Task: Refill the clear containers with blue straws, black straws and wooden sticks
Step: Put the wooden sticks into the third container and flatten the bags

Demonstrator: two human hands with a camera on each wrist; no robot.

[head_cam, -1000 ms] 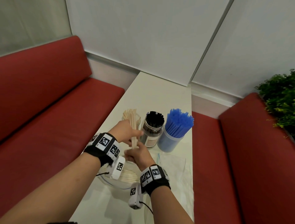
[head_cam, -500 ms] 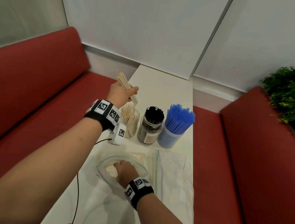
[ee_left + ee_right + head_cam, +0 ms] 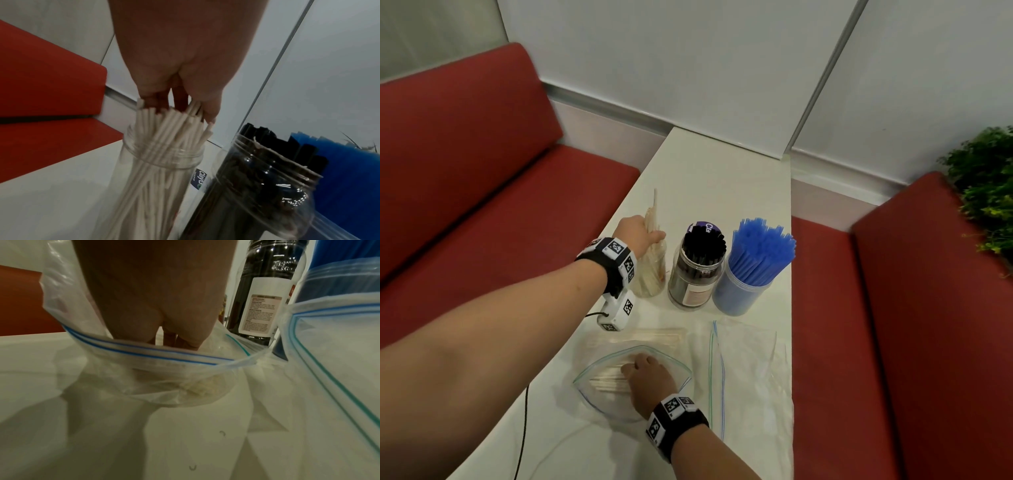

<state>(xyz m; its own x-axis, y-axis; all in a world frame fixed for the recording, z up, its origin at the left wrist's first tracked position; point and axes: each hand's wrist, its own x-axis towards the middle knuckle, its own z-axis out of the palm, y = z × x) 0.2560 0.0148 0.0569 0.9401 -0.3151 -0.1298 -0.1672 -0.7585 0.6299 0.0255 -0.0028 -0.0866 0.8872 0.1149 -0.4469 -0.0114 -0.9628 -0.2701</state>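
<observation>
White table bears three jars in a row: blue straws, black straws, sticks. Left hand grips sticks standing in the left jar. Right hand reaches into an open bag; its finger state is hidden.

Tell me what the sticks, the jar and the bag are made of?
The sticks look like pale, matt wood, though paper is possible. Their jar seems clear, glossy plastic: see-through, with a ribbed screw neck. The bag is thin, crinkly clear plastic film with a blue zip strip.
</observation>
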